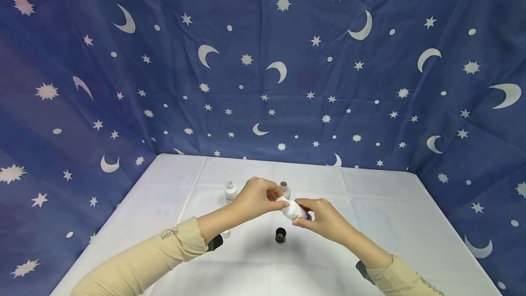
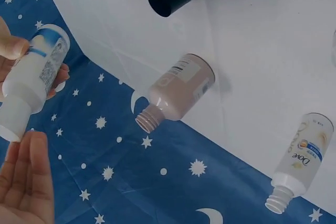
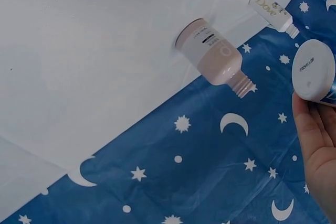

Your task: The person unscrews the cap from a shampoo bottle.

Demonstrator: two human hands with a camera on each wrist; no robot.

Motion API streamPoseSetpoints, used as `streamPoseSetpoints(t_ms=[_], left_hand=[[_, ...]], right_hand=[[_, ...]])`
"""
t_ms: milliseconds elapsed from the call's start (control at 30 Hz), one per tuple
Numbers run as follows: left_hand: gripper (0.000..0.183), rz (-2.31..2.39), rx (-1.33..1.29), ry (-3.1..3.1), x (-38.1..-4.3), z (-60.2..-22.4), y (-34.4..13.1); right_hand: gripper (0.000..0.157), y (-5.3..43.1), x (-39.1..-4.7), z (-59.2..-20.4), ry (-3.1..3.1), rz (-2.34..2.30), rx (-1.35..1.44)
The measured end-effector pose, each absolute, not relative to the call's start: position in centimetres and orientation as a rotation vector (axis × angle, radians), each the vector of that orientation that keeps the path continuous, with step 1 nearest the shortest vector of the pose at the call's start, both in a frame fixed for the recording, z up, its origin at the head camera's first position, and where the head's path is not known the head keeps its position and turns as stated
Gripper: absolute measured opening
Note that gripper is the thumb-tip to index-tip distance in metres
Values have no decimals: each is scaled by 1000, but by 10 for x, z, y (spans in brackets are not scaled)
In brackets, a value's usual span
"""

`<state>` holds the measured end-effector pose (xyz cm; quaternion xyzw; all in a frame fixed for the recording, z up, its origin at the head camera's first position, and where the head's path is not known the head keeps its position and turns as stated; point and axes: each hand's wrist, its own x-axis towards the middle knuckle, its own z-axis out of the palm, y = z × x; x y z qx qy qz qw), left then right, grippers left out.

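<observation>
My right hand grips a white bottle by its body, holding it tilted above the table. The bottle has a blue band near its base, and its round base faces the right wrist camera. At the other end, my left hand pinches the bottle's white cap between thumb and fingers. Behind the hands stands an uncapped pinkish bottle, partly hidden in the head view. An uncapped white Dove bottle stands further left, beside my left wrist.
A black cap lies on the white-covered table below the hands. Under my left forearm a small white cap shows. A blue curtain with moons and stars surrounds the table's back and sides.
</observation>
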<state>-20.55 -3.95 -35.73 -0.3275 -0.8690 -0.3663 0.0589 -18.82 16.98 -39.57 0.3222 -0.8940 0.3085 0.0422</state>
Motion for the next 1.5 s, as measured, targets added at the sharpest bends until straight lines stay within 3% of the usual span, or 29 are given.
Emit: streamPoseSetpoints(t_ms=[567,867,1100,1300,1500], left_hand=[[37,-1093,-751,-2759,-211,-358,-37],[37,-1094,-1307,-2482,-211,-361,-52],[28,-907,-1478,-2337,-208,-361,-53],[24,-924,-1397,-2358,-208,-364,-52],[18,-970,-1131,-2420,-207,-364,-46]], right_hand=[[35,167,-188,-398,-2726,1003,1043],[37,167,-188,-398,-2724,1062,1027],[32,171,-184,-401,-2741,1155,973],[36,170,-185,-401,-2715,1154,1005],[32,165,-184,-397,-2724,1087,977]])
